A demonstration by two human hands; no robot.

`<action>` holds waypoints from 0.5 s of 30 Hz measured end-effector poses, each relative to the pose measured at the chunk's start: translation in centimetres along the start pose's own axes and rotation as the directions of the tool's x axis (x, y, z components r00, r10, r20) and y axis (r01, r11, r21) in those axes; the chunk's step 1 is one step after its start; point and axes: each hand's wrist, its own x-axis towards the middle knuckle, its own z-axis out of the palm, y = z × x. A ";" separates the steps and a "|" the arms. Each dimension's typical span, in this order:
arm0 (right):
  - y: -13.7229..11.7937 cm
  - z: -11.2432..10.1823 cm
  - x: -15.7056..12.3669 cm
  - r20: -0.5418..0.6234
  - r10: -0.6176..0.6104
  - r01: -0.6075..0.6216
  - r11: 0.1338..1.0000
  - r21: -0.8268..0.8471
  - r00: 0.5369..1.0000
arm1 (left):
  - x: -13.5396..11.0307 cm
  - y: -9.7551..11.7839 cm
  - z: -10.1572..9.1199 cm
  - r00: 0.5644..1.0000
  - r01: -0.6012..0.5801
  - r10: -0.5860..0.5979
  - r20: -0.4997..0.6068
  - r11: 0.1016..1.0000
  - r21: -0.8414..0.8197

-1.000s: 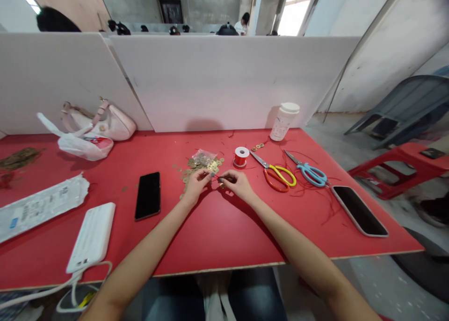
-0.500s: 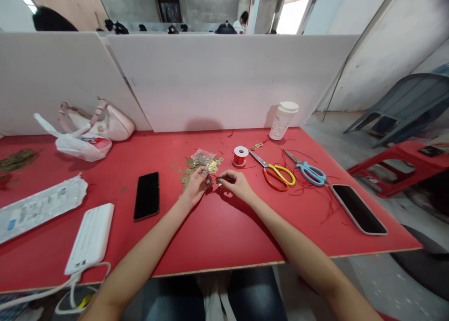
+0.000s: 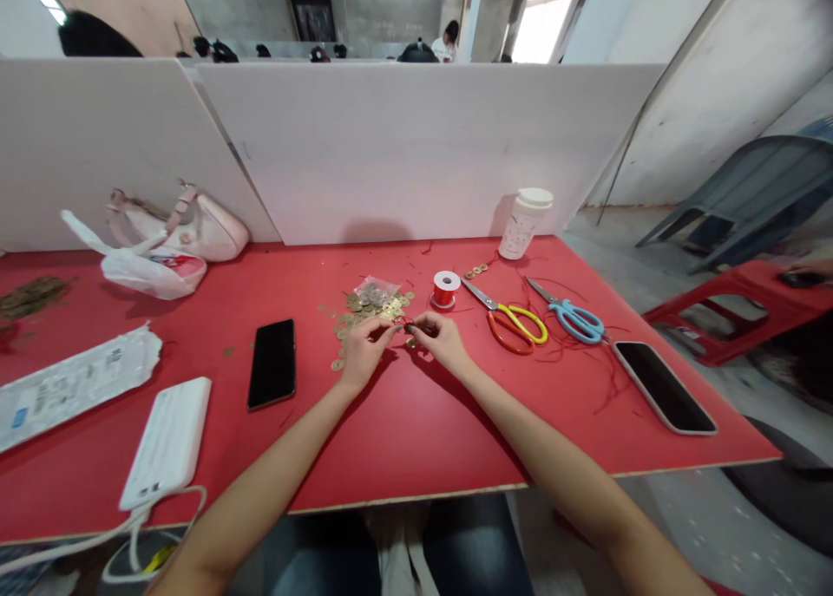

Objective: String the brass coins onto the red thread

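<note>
My left hand and my right hand meet above the red table, fingertips nearly touching. Both are closed in a pinch on a thin red cord that shows between them. A brass-coloured coin shows just under my right fingertips; how it joins the cord is too small to tell. Beside my left hand lies a pile of brass-coloured coins with holes, with a small clear plastic bag on its far side. A spool of red cord stands beyond my right hand.
Red-and-yellow-handled scissors, blue-handled scissors and a phone lie to the right, with a white cup behind. Leftward are a black phone, a power bank and bags. A white partition closes the back.
My left hand has turned, and its fingertips have shifted right, closer to my right fingertips. The coin under my right fingers shows more plainly. Things on the table stay put.
</note>
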 end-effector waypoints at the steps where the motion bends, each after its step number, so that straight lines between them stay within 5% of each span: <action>1: 0.0 0.0 0.0 -0.008 -0.003 0.003 1.000 0.001 1.000 | -0.1 0.0 0.2 0.999 0.035 -0.034 0.025 0.999 -0.007; 10: -0.3 0.2 -0.5 -0.060 -0.112 0.102 0.984 -0.145 0.992 | -0.6 0.7 1.3 0.906 0.415 -0.417 0.070 0.846 -0.333; 15: -0.5 0.3 -0.8 -0.066 -0.132 0.115 0.971 -0.210 0.989 | -1.2 1.2 1.8 0.877 0.458 -0.477 0.060 0.789 -0.409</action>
